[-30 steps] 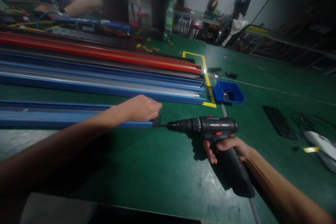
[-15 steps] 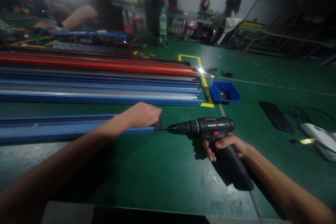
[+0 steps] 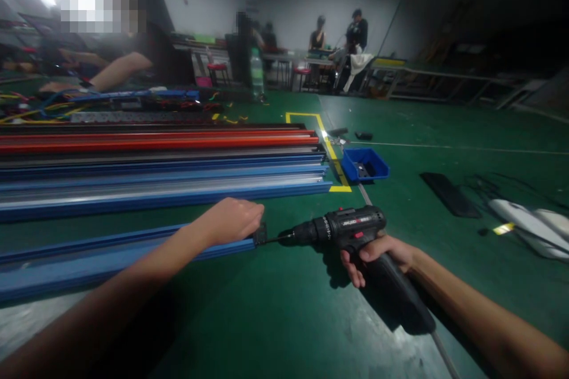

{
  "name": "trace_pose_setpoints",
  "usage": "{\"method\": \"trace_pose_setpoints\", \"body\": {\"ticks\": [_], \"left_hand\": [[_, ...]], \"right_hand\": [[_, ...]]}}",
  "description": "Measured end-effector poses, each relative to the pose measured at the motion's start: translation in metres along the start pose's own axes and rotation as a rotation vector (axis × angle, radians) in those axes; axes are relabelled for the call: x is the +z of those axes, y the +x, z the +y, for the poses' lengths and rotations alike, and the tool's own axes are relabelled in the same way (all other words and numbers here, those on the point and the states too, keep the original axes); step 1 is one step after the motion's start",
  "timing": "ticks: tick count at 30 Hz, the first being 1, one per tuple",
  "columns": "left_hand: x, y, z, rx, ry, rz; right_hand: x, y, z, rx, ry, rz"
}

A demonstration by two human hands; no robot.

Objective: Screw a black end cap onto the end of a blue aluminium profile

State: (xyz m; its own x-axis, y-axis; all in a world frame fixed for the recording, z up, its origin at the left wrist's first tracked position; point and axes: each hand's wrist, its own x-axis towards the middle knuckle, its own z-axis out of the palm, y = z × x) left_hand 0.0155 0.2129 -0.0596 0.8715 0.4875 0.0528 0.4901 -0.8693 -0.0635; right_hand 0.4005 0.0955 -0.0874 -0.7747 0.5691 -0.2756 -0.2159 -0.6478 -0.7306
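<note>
My right hand (image 3: 377, 254) is wrapped round the grip of a black cordless drill (image 3: 355, 225) with red buttons. Its long thin bit points left and meets a small black end cap (image 3: 260, 234) at the end of a blue metal profile (image 3: 133, 247). My left hand (image 3: 233, 222) is closed over that same end of the profile, right beside the cap. Its fingertips are hidden behind the hand. Whether the bit sits in a screw is too small to tell.
Blue profiles (image 3: 222, 192) and red ones (image 3: 178, 141) lie side by side behind my left hand. A blue bin (image 3: 367, 166) with small dark parts stands by yellow tape (image 3: 340, 189). Farther right lies a black flat object (image 3: 448, 194). Across the table, a person's arm (image 3: 120, 70) rests near wires.
The view has tilted and shifted, so the scene sits lower and further left. Both hands, the drill and the profile keep nearly the same positions relative to each other.
</note>
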Motion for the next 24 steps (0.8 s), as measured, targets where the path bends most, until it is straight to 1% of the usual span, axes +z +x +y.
{"method": "trace_pose_setpoints", "body": {"ticks": [5,13,20,24], "left_hand": [[0.0007,-0.0004,-0.0001,0.015,-0.015,0.038],[-0.0033,-0.0015,0.0016,-0.004,-0.040,0.048],[-0.0034,-0.0017,0.0008,-0.023,-0.042,0.029],[-0.0025,-0.0014,0.0004,-0.035,-0.023,0.021]], "right_hand": [[-0.0053,0.0010,0.0025,0.012,0.026,0.009],[0.0000,0.0003,-0.0044,0.039,0.010,0.003],[0.0021,-0.0019,-0.0021,0.011,0.014,0.024],[0.0033,-0.0016,-0.0027,0.017,0.027,0.026]]}}
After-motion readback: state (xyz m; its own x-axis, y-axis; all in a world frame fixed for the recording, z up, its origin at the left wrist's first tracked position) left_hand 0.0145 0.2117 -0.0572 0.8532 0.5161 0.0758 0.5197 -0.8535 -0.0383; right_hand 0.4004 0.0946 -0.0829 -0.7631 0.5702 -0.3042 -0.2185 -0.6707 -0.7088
